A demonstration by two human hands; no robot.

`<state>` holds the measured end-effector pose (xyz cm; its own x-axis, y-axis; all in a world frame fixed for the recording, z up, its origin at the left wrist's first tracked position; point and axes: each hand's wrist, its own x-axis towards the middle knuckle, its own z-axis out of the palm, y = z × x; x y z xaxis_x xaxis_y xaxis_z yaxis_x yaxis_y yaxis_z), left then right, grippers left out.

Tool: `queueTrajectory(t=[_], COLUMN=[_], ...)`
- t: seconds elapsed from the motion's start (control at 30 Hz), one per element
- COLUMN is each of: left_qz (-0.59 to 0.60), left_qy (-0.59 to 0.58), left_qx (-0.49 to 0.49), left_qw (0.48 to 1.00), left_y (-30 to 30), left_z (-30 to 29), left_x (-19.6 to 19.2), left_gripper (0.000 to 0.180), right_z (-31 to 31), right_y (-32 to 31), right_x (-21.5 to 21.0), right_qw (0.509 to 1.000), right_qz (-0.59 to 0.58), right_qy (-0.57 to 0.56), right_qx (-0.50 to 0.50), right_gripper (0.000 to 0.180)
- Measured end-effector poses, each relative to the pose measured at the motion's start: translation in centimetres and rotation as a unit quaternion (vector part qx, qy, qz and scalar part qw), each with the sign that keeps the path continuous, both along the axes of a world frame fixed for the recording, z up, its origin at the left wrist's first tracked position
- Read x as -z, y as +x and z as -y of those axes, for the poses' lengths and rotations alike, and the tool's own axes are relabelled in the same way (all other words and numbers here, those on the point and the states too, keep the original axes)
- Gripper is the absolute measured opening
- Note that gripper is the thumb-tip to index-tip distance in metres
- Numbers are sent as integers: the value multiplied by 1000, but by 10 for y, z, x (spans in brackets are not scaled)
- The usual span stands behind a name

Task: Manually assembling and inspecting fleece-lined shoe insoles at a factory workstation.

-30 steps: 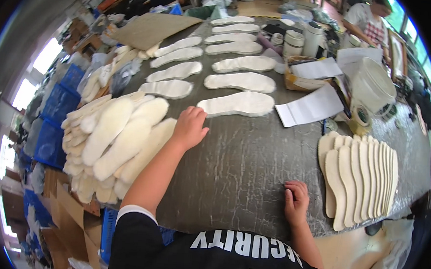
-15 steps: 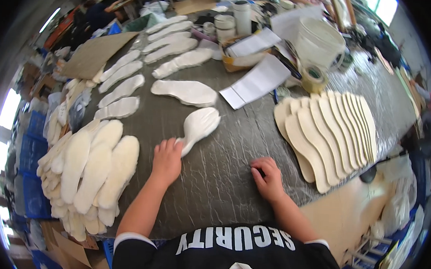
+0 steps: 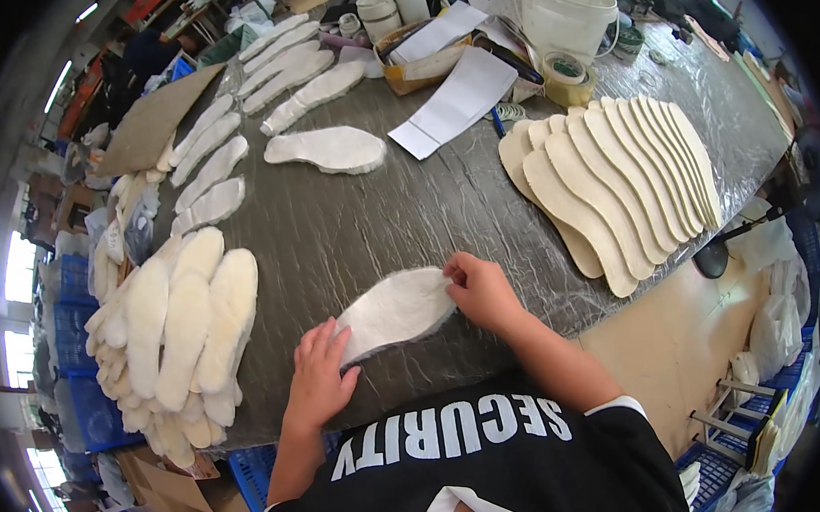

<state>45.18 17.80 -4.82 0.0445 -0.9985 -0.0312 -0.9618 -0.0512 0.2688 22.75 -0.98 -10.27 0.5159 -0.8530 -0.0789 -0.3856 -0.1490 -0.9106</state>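
Insole (image 3: 395, 311), white and fleecy, lies flat near the front edge of the desk (image 3: 336, 233), between the two hands. The left hand (image 3: 318, 377) rests palm down on its heel end, fingers spread and pressing, not closed around it. The right hand (image 3: 481, 290) pinches the toe edge between thumb and fingertips, a light grip on the rim. Judged by its thin profile and fuzzy face, the piece is light, soft and limp; it would likely droop if lifted by one end, so the two ends or the long edges are the sensible places to hold. The pile should give good friction against the crinkled grey desk cover.

Along the left edge sits a heap of fleece insoles (image 3: 176, 326), overlapped like shingles. Further fleece pieces run in a row (image 3: 250, 105) toward the far left corner, with one lying alone (image 3: 327, 148) mid-desk. By the right edge a fanned stack of stiff tan boards (image 3: 612, 179) lies, foot-shaped and overlapping.

Packages and papers: a white rectangular sheet (image 3: 457, 104) lies at the far centre; beside it a roll of tape (image 3: 567, 73) and a white bucket (image 3: 565, 17). A flat brown cardboard panel (image 3: 150, 127) lies at the far left. Blue crates (image 3: 91, 405) stand below the left edge. Any print is too small to tell.
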Motion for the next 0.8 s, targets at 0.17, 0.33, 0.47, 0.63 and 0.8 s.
queueTrajectory(t=[0.17, 0.33, 0.47, 0.63, 0.8], left_qz=[-384, -339, -287, -163, -178], left_qy=[-73, -185, -204, -210, -192], left_qx=[-149, -261, -162, 242, 373], left_qw=[908, 885, 922, 933, 890], left_y=[42, 53, 17, -87, -179], left_z=[-12, 31, 86, 170, 219], left_x=[46, 27, -3, -16, 1], left_gripper=[41, 7, 4, 16, 20], right_z=[-8, -23, -30, -33, 13], right_y=[-30, -50, -53, -89, -181], right_x=[-7, 9, 3, -15, -16], right_qw=[997, 994, 986, 961, 828], right_qz=[-29, 10, -43, -102, -200], right_qy=[23, -78, -138, -174, -364], right_qx=[71, 75, 89, 187, 377], right_gripper=[17, 12, 17, 20, 29])
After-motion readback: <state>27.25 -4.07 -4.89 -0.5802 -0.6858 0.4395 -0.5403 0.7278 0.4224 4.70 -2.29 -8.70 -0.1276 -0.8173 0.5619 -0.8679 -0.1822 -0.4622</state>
